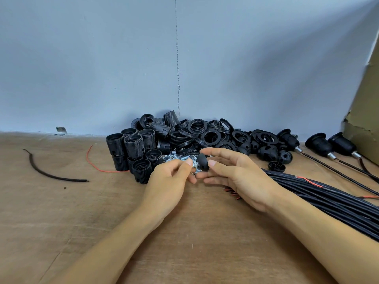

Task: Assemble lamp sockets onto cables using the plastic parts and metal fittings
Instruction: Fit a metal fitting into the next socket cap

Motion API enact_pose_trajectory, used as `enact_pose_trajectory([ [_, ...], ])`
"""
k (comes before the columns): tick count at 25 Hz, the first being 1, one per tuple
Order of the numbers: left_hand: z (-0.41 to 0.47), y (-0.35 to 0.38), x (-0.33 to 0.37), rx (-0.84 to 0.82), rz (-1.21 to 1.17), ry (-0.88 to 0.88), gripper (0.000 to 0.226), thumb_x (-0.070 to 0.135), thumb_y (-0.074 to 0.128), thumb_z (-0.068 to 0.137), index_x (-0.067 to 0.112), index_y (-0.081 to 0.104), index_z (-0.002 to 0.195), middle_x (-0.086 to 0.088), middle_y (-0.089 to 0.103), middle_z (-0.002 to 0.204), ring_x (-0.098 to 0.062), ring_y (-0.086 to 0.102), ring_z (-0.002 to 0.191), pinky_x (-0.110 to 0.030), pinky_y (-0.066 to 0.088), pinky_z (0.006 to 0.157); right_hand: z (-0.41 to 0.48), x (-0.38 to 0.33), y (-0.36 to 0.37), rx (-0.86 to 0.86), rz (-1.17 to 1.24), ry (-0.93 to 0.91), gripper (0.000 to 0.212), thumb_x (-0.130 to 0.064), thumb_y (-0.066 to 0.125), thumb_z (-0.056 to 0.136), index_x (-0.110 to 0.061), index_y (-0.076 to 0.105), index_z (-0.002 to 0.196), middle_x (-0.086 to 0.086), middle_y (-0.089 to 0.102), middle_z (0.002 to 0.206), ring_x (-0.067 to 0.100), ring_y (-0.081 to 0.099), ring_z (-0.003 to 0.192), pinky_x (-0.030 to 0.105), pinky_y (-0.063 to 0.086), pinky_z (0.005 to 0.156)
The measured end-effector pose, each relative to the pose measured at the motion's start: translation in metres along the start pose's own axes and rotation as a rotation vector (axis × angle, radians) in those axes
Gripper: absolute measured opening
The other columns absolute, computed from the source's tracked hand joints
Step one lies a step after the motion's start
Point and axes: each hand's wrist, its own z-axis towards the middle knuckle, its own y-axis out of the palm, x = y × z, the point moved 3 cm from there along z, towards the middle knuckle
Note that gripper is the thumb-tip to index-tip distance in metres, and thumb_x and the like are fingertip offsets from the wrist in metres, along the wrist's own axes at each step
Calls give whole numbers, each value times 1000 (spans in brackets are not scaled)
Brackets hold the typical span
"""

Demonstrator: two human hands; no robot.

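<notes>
A wooden worktop [184,242] runs up to a pale wall, seen from above the person's two hands.

Near the left edge lie a cable scrap [51,173] and a red wire [96,167], well apart from the work (probably offcuts).

At the back centre, against the wall, the stock is heaped by kind so each part is an easy reach. Threaded bodies [133,148] stand on the left and flat rings [205,132] are piled behind. A small heap of metal nuts [176,157] lies just in front.

The left hand [170,179] hovers near that heap, fingers curled, thumb and forefinger seemingly pinching a small fitting [193,165]. It is partly hidden, so its type is unclear.

Just beside it, the right hand [235,177] grips a black dome cap [202,161] between thumb and fingertips. The cap is turned toward the fitting, presumably so the two can be joined.

More caps [266,152] lie behind the right hand. A bundle of black cables [328,197] fans toward the right edge, ends pointing at the hands, ready to take. Finished sockets [320,144] on their cables rest at the back right corner, beside a sheet of cardboard [365,111].
</notes>
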Motion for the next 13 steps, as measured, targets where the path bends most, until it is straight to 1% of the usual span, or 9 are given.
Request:
enact_pose_trajectory([
  [1,0,0,0,7,9,7,38,41,53,103,24,71,73,-5,72,75,-11,47,57,-33,44,69,0,-1,0,-5,-11,3,26,-11,60,99,-17,68,124,14,72,113,28,73,101,31,59,84],
  [2,-1,0,-1,19,15,17,38,39,54,103,23,70,72,-2,69,71,-10,47,57,-34,43,68,0,-1,1,-3,-26,3,25,-12,62,98,-17,69,122,14,72,113,27,73,99,31,58,82],
  [3,-2,0,-1,30,24,28,38,36,55,102,22,69,69,3,67,66,-9,46,56,-33,42,66,0,-1,2,8,-46,-2,24,-14,65,96,-16,70,120,15,72,112,28,74,96,31,58,80],
  [5,-3,0,0,52,58,56,38,34,56,102,21,67,67,6,65,63,-5,48,54,-28,42,64,-1,-1,3,42,-94,-30,23,-12,70,92,-14,70,115,18,70,110,29,74,90,30,58,78],
  [8,-2,-1,2,111,78,79,43,36,51,104,21,66,66,10,62,57,0,49,50,-19,41,59,-1,-3,2,69,-140,-95,25,-7,71,91,-15,69,115,12,71,109,26,74,86,27,58,81],
  [10,0,-2,2,109,52,82,42,38,51,104,21,67,69,12,61,57,-1,48,49,-18,39,56,-1,-4,1,67,-133,-113,26,-7,72,91,-16,70,115,8,72,111,27,74,90,29,58,85],
  [13,-2,0,1,71,36,80,39,37,51,103,19,68,73,9,64,63,-3,47,50,-23,39,61,-1,-2,1,41,-111,-113,27,-7,71,91,-15,69,116,6,72,112,32,72,100,37,57,93],
])
